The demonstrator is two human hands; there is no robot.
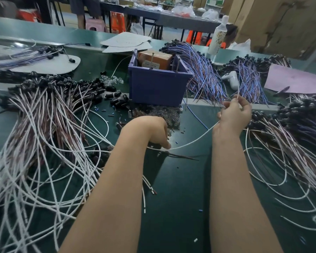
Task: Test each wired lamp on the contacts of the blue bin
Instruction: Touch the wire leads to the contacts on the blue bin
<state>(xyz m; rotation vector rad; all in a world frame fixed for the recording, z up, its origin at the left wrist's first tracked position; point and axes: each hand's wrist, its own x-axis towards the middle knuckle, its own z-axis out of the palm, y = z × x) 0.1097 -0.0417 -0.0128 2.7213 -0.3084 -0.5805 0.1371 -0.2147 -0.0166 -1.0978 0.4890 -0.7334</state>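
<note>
Fingers of our right hand pinch white lead; left hand pinches far end. Risk: slack snags wire pile, we miss blue bin contacts.

Table: green
Middle: blue bin, black caps beside it
Left: white-wired lamps
Right: blue-wired lamps, pink sheet
</note>
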